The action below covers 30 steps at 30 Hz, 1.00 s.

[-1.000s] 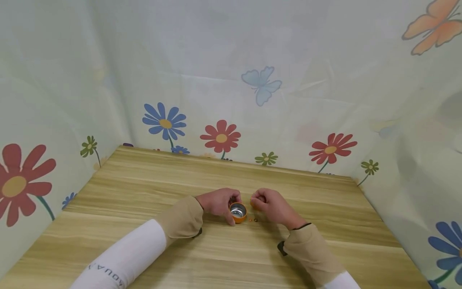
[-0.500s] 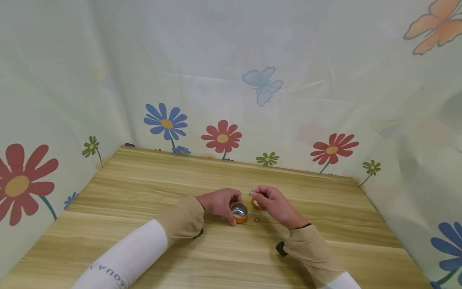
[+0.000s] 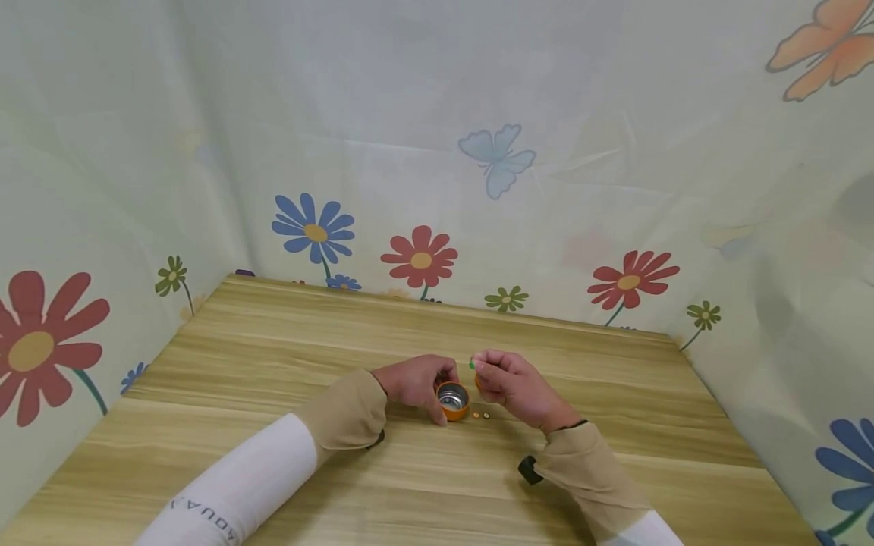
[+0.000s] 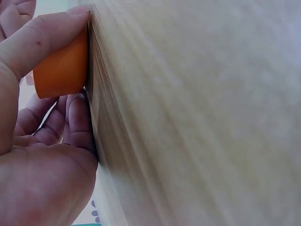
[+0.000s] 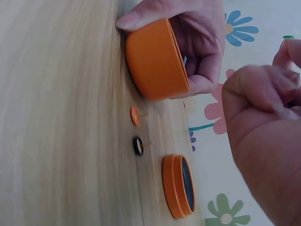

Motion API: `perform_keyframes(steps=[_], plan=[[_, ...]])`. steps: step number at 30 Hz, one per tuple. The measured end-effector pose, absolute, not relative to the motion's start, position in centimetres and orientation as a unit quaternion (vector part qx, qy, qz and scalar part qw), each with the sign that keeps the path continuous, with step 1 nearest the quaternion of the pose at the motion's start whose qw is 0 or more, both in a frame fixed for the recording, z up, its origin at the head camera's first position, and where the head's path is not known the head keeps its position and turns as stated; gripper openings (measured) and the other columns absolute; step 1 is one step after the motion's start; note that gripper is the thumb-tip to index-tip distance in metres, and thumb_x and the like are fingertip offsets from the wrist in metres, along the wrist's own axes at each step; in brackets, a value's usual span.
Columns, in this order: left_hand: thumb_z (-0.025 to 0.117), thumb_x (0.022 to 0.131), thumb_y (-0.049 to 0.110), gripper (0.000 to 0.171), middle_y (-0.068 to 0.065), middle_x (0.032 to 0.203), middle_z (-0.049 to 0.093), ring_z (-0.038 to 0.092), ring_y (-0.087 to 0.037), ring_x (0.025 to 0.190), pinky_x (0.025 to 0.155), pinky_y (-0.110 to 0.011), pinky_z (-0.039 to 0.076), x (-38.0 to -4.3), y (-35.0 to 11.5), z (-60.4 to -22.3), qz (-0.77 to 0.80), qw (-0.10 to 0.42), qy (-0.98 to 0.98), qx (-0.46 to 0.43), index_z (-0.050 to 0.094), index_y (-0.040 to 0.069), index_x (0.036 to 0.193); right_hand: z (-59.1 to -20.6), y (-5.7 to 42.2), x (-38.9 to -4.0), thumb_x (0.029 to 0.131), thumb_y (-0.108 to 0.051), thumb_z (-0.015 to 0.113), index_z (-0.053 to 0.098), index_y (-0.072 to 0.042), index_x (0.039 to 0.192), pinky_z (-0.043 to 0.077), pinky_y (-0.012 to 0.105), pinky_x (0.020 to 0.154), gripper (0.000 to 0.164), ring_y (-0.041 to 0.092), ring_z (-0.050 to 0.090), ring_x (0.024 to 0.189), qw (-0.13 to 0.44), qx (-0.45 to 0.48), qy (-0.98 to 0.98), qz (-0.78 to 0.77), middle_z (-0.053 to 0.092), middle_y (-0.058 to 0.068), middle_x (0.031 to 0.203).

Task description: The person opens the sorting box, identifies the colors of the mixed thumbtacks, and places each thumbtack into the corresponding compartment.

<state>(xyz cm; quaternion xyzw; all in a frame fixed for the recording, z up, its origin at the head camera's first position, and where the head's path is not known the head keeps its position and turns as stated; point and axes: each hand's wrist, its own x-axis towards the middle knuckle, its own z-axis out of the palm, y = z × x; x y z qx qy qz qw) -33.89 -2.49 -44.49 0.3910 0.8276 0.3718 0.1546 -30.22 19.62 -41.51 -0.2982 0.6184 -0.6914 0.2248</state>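
My left hand point(image 3: 413, 381) curls its thumb and fingers round a small orange cup point(image 5: 153, 63) with a shiny metal inside, which stands upright on the table. Raised just right of the cup, my right hand point(image 3: 514, 383) pinches a small green thumbtack point(image 5: 288, 36) between thumb and fingertip. An orange thumbtack point(image 5: 135, 116) and a black thumbtack point(image 5: 138, 146) lie near the cup, their thin pins sticking up. Beyond them sits a round orange lid point(image 5: 174, 186) with a dark inside; my right hand covers most of it in the head view.
The wood-grain table point(image 3: 287, 326) reaches back to a pale cloth wall point(image 3: 382, 174) printed with flowers and butterflies. More of the same cloth encloses the left and right sides.
My right hand has lifted slightly from the orange lid, and the green thumbtack now shows at its fingertips. The left hand has stayed on the cup.
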Motion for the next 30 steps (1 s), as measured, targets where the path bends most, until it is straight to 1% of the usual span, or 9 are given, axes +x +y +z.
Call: perform_keyframes(steps=[3, 5, 9, 12, 18, 25, 30], plan=[[0.09, 0.058, 0.011, 0.05, 0.004, 0.087, 0.06, 0.057, -0.012, 0.077, 0.069, -0.022, 0.047, -33.9, -2.5, -44.5, 0.374, 0.154, 0.826, 0.392, 0.054, 0.013, 0.094, -41.3, 19.5, -30.1, 0.103, -0.014, 0.042, 0.046, 0.003, 0.099, 0.023, 0.031, 0.057, 0.018, 0.016, 0.021, 0.056, 0.259, -0.301, 0.558, -0.729, 0.025, 0.004, 0.069], [0.09, 0.058, 0.011, 0.05, 0.003, 0.087, 0.06, 0.057, -0.013, 0.078, 0.068, -0.022, 0.047, -33.9, -2.5, -44.6, 0.374, 0.154, 0.825, 0.393, 0.054, 0.012, 0.094, -41.3, 19.5, -30.1, 0.104, -0.01, 0.036, 0.045, 0.002, 0.099, 0.023, 0.031, 0.058, 0.016, 0.016, 0.02, 0.057, 0.279, -0.312, 0.521, -0.744, 0.024, 0.004, 0.07], [0.09, 0.057, 0.01, 0.051, 0.002, 0.087, 0.06, 0.057, -0.013, 0.077, 0.068, -0.022, 0.047, -34.0, -2.4, -44.6, 0.375, 0.15, 0.825, 0.395, 0.054, 0.012, 0.093, -41.2, 19.4, -30.1, 0.105, -0.004, 0.023, 0.046, 0.0, 0.094, 0.022, 0.031, 0.059, 0.026, 0.016, 0.021, 0.058, 0.299, -0.344, 0.474, -0.753, 0.022, 0.005, 0.071], [0.09, 0.057, 0.01, 0.051, 0.001, 0.087, 0.06, 0.056, -0.014, 0.077, 0.067, -0.022, 0.046, -33.9, -2.4, -44.6, 0.376, 0.15, 0.826, 0.393, 0.055, 0.011, 0.093, -41.0, 19.3, -30.0, 0.105, -0.003, 0.019, 0.045, -0.002, 0.09, 0.021, 0.03, 0.058, 0.03, 0.015, 0.021, 0.058, 0.304, -0.363, 0.448, -0.758, 0.021, 0.005, 0.073], [0.09, 0.057, 0.008, 0.051, 0.001, 0.087, 0.06, 0.056, -0.014, 0.078, 0.068, -0.023, 0.046, -33.8, -2.3, -44.4, 0.376, 0.154, 0.829, 0.385, 0.055, 0.01, 0.093, -40.8, 19.0, -29.7, 0.104, -0.004, 0.021, 0.04, -0.005, 0.082, 0.021, 0.028, 0.057, 0.029, 0.015, 0.022, 0.059, 0.309, -0.38, 0.411, -0.769, 0.024, 0.002, 0.077], [0.088, 0.059, 0.005, 0.048, -0.001, 0.088, 0.062, 0.057, -0.016, 0.078, 0.068, -0.023, 0.046, -33.5, -2.4, -43.9, 0.385, 0.165, 0.824, 0.381, 0.055, 0.008, 0.094, -40.9, 18.8, -29.6, 0.104, -0.01, 0.025, 0.046, -0.006, 0.089, 0.021, 0.027, 0.057, 0.026, 0.013, 0.023, 0.061, 0.316, -0.398, 0.365, -0.78, 0.025, 0.001, 0.08], [0.089, 0.059, 0.006, 0.048, -0.002, 0.088, 0.061, 0.057, -0.017, 0.078, 0.066, -0.022, 0.046, -33.5, -2.3, -43.9, 0.38, 0.163, 0.826, 0.383, 0.055, 0.008, 0.094, -41.2, 18.6, -29.7, 0.104, -0.013, 0.027, 0.043, -0.007, 0.087, 0.022, 0.026, 0.056, 0.024, 0.012, 0.023, 0.061, 0.324, -0.402, 0.341, -0.786, 0.024, 0.001, 0.08]])
